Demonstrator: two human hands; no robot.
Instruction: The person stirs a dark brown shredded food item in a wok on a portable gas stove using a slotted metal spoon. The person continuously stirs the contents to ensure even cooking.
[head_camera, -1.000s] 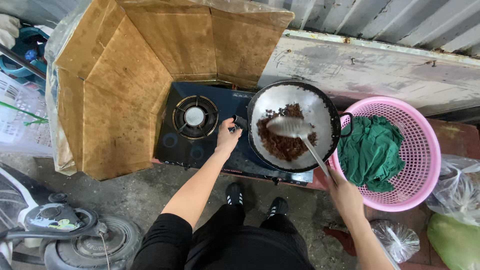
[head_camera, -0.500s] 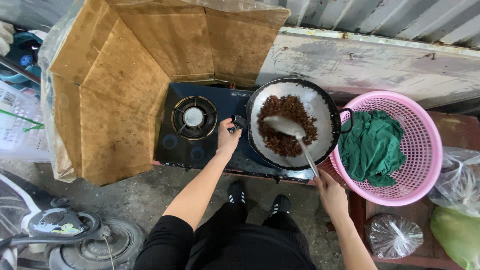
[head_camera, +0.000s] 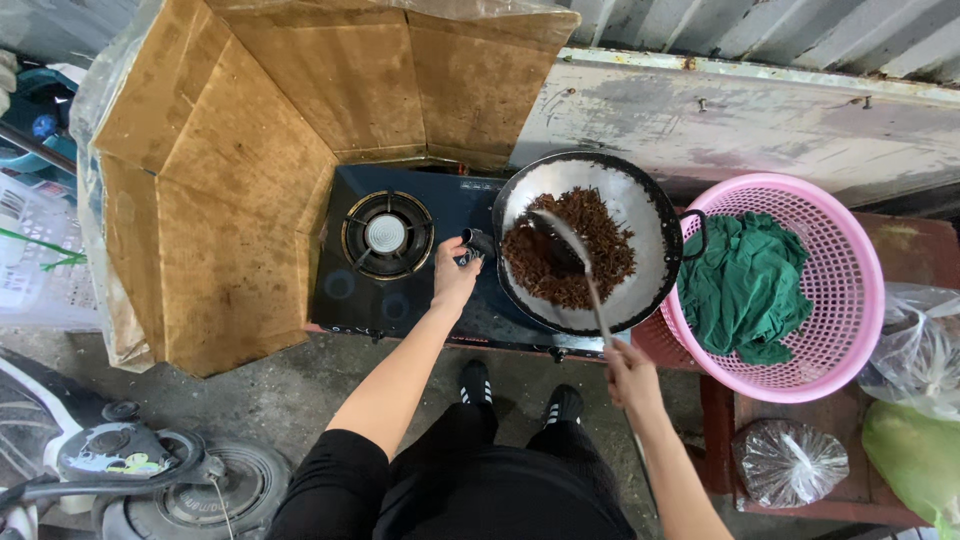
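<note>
Spatula has swung leftward into the brown food, right hand gripping its handle, left hand clamping wok handle; mid-stir, next needing another turning scoop.

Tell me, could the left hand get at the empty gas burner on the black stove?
Probably yes: the left hand grips the wok handle right beside the bare round gas burner, with nothing lying between, though it would have to release the handle.

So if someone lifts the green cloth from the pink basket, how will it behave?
The green cloth lies crumpled in folds, so it is probably floppy and light. It would likely drape and sag, not roll. It might snag slightly on the basket, which has mesh walls.
</note>
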